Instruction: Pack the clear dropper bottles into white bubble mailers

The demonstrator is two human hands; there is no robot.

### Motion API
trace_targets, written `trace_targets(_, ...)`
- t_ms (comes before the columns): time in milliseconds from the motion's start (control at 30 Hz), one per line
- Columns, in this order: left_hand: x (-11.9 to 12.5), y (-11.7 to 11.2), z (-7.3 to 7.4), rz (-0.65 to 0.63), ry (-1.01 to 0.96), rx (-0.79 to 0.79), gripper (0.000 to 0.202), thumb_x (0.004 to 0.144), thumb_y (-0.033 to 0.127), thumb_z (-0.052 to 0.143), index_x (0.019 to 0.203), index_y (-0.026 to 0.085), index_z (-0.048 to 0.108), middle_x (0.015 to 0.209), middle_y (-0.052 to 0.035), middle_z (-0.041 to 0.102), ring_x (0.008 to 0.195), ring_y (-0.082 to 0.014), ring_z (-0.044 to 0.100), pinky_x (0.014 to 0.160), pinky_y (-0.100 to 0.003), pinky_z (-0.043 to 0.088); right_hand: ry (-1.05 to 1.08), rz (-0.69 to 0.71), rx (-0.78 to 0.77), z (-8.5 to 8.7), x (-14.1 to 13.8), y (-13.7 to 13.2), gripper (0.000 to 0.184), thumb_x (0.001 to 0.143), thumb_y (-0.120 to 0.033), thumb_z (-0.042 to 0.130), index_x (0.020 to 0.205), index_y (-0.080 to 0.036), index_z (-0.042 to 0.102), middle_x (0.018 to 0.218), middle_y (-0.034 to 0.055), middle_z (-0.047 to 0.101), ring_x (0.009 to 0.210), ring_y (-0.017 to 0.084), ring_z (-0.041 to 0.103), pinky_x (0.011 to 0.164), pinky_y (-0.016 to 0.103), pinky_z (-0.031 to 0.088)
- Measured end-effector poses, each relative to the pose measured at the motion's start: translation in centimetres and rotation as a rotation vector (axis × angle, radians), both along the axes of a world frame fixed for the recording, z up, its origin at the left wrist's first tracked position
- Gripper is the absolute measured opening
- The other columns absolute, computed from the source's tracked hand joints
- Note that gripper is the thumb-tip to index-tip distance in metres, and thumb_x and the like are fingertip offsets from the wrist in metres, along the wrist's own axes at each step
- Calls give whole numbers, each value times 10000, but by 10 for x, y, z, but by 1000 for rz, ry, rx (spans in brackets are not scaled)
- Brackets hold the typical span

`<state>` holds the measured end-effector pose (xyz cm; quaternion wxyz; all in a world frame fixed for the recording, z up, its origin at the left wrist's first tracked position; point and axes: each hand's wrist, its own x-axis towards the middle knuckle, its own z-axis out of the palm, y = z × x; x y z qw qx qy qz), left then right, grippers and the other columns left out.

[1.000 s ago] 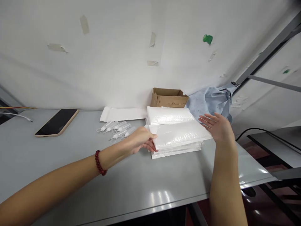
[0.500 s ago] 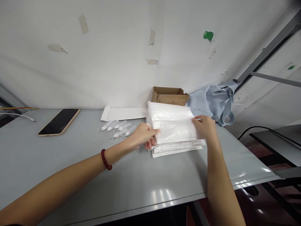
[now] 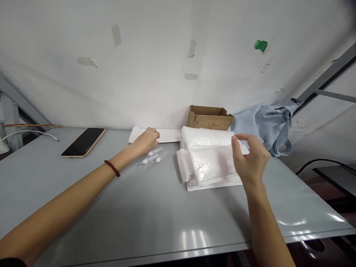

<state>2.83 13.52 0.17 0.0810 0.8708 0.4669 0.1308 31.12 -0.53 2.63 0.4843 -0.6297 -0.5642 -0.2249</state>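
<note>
A stack of white bubble mailers (image 3: 211, 163) lies on the grey table (image 3: 139, 218), its top one lifted at the right. My right hand (image 3: 249, 157) pinches that top mailer's right edge and holds it up. My left hand (image 3: 146, 140), with a red bead bracelet on its wrist, reaches over several small clear dropper bottles (image 3: 152, 157) left of the stack; its fingers curl down onto them, and whether they grip one is hidden.
A phone (image 3: 83, 142) lies face up at the far left. A flat white envelope (image 3: 164, 135) rests against the wall beside an open cardboard box (image 3: 209, 117). A blue cloth bag (image 3: 267, 124) sits behind the stack. Cables (image 3: 30, 131) run at far left.
My left hand let go of the mailer stack and moved left to the small bottles. My right hand closed on the top mailer's right edge and raised it.
</note>
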Motion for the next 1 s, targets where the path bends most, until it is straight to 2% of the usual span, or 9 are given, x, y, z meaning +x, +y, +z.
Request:
trace_targets(100,-3,16,-3,-43,64,4,142,790,152,558,894,115,646,988,-162,657,1018,-297,573,771,-328,425,-139,186,88,-2,-27,-6,101,872,-236,531,822,-200,612,820,80,679,807,210,637,761,364,487)
trace_targets(200,1,24,-6,-74,97,-14,91,763,152,588,818,133,657,847,-131,665,865,-263,613,700,-301,404,-221,373,115,-6,-46,-15,103,849,-125,539,797,-207,575,740,60,649,707,184,604,665,334,476)
trace_targets(300,6,28,-7,-101,119,-36,67,745,153,591,716,148,652,735,-113,652,735,-236,615,640,-294,375,-313,654,74,-14,-65,-28,207,822,-60,523,683,-213,508,566,2,548,509,131,469,467,278,350)
trace_targets(400,7,31,-8,-117,134,-60,150,752,154,555,632,157,644,650,-104,638,644,-213,601,602,-291,354,-462,818,73,-24,-85,-41,302,828,-120,526,552,-211,443,464,-21,432,455,120,348,420,288,242)
trace_targets(500,5,35,-8,-128,134,-83,169,753,180,541,642,163,668,628,-87,649,615,-194,598,592,-279,357,-533,897,134,-37,-103,-48,405,846,-184,524,460,-201,403,435,-35,346,439,104,274,415,289,190)
trace_targets(667,4,41,-5,-138,130,-69,158,740,215,555,735,169,706,665,-81,670,667,-197,621,605,-266,373,-537,933,103,-51,-113,-48,432,865,-206,515,454,-198,383,473,-44,312,455,99,253,418,271,193)
trace_targets(867,6,36,-7,-159,183,16,182,736,109,514,648,176,658,631,-78,634,628,-196,606,579,-282,343,-536,928,62,-56,-113,-45,404,872,-208,503,485,-205,388,491,-44,323,459,103,272,420,266,218)
trace_targets(1000,12,24,-10,-147,240,114,210,722,17,474,657,144,629,720,-127,652,649,-209,600,566,-298,325,-525,922,45,-58,-115,-43,404,878,-199,482,485,-207,387,480,-39,340,453,104,276,419,267,221)
